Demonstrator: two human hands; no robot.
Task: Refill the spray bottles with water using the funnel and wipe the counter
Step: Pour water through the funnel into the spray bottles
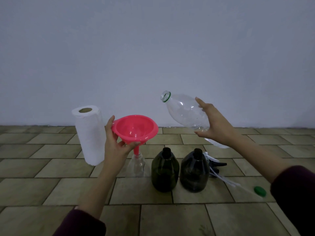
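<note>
Tan tiled counter (170,220) meets plain grey-white wall (153,48).

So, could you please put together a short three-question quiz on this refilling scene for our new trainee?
1. True or false: the spout of the pink plastic funnel sits in the neck of the small clear spray bottle.
2. Which hand holds the large clear plastic water bottle? A) left hand B) right hand
3. How many dark green spray bottles stand uncapped on the tiled counter?

Key: 1 true. 2 B. 3 two, one beside the other, between the white paper towel roll and the loose green bottle cap.
</note>
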